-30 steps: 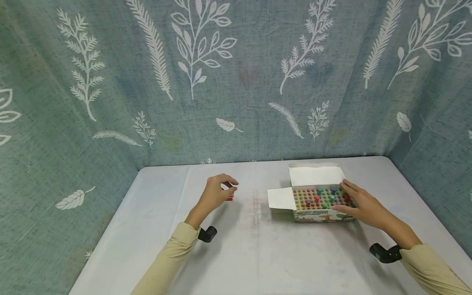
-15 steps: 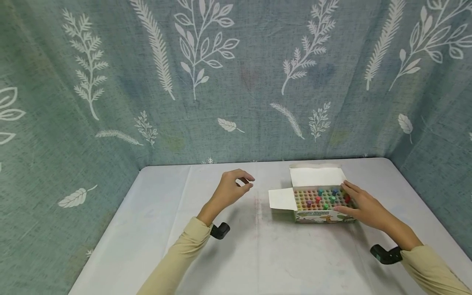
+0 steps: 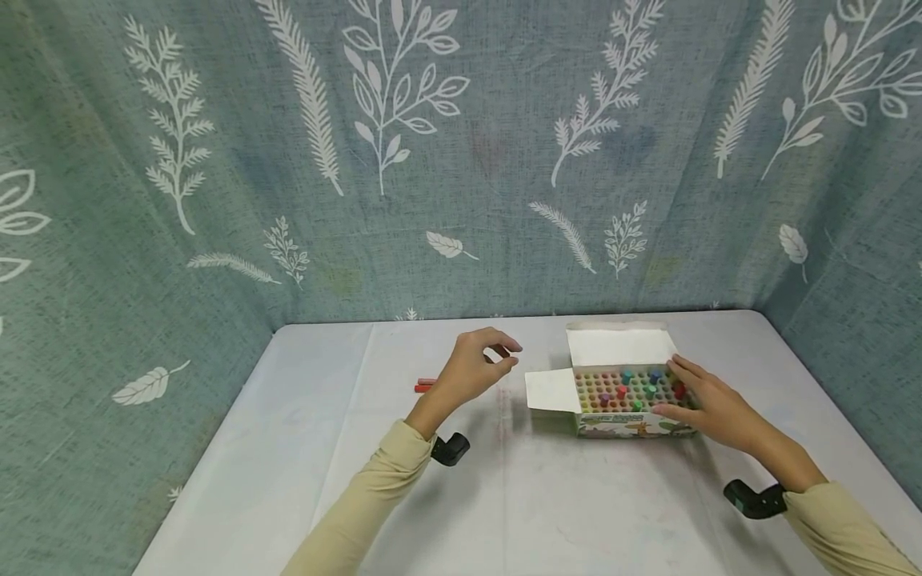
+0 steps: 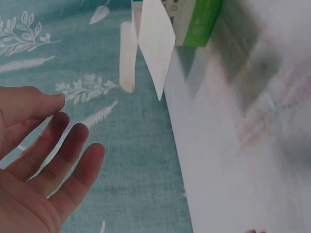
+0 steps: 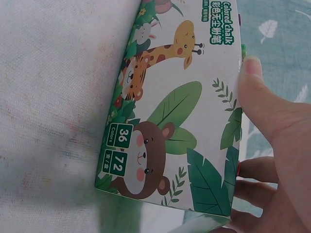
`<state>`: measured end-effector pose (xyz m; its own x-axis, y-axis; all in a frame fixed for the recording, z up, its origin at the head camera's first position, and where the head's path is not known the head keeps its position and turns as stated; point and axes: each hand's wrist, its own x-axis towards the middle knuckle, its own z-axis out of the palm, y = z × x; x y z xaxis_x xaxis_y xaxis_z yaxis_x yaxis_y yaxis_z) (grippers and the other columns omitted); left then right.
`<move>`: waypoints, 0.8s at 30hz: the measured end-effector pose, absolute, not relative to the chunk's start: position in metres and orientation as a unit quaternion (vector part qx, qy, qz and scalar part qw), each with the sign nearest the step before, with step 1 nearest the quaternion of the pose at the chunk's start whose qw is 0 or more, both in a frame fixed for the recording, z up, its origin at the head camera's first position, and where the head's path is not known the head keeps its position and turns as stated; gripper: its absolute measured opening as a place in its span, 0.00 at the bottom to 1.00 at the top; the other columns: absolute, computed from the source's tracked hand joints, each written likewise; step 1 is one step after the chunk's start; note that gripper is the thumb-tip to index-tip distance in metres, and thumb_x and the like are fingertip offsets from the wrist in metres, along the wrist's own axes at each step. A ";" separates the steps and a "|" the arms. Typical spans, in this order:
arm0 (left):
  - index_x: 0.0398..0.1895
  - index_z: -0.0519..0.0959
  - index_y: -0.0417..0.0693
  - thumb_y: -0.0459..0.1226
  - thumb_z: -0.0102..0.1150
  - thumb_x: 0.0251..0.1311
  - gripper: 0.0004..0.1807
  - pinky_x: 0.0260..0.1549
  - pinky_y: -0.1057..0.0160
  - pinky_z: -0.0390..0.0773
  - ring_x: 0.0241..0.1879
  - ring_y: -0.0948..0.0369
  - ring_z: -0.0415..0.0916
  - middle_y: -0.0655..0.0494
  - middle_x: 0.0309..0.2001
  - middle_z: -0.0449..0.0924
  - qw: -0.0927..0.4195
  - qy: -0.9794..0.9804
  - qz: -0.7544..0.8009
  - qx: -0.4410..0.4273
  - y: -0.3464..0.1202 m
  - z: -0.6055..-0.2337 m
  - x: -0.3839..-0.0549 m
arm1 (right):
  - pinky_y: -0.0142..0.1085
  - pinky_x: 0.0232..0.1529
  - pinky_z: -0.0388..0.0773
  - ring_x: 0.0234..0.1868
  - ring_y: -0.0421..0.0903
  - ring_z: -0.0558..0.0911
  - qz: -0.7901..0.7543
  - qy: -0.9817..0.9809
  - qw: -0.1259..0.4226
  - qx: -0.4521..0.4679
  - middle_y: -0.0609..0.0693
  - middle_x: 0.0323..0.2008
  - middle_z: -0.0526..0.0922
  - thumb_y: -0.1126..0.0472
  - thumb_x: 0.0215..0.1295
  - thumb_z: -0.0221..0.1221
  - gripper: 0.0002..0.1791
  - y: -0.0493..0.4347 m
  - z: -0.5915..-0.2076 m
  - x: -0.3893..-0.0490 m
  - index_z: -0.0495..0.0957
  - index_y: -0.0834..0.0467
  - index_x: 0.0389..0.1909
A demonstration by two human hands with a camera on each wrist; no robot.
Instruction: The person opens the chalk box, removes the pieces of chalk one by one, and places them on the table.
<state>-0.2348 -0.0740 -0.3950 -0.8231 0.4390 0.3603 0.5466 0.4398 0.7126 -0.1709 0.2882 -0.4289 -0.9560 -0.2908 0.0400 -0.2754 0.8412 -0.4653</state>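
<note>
While the right hand [image 3: 713, 404] rests on the chalk box [image 3: 612, 426], left hand [image 3: 475, 366] hangs over the worktop [image 3: 562, 496], just left of the box's side flap [image 3: 551, 390]. Left fingers: loosely bent, thumb apart from the forefinger, nothing between them. Right fingers: spread, thumb at the box's near top edge, the others about its right end.

Box stands open in the right half of the worktop, toward the back edge; side flap out to the left, back flap [image 3: 621, 346] raised. Holed insert [image 3: 591, 382] inside; a few coloured chalks upright in it, among them purple [image 3: 604, 398] and blue [image 3: 655, 377]. Front printed with animals, "Colored chalk", "36", "72".

Two red sticks [image 3: 423, 389] lie left of centre, partly behind the left wrist. Leaf-patterned curtain [image 3: 497, 272] beyond the back edge.
</note>
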 end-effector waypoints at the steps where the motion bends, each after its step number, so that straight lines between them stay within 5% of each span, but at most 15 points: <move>1: 0.36 0.84 0.47 0.29 0.63 0.55 0.07 0.30 0.69 0.79 0.35 0.65 0.79 0.56 0.38 0.82 0.060 -0.845 -0.442 -0.294 -0.072 -0.395 -0.234 | 0.68 0.54 0.59 0.63 0.74 0.57 -0.240 0.959 0.016 -0.147 0.73 0.67 0.52 0.43 0.60 0.61 0.49 0.288 -0.429 -0.171 0.54 0.74 0.68; 24: 0.38 0.83 0.43 0.29 0.62 0.57 0.07 0.30 0.73 0.77 0.36 0.63 0.77 0.50 0.39 0.82 0.051 -0.822 -0.428 -0.372 -0.029 -0.393 -0.228 | 0.69 0.53 0.58 0.63 0.74 0.56 -0.246 0.958 0.014 -0.148 0.73 0.67 0.51 0.42 0.60 0.61 0.50 0.289 -0.431 -0.170 0.52 0.73 0.69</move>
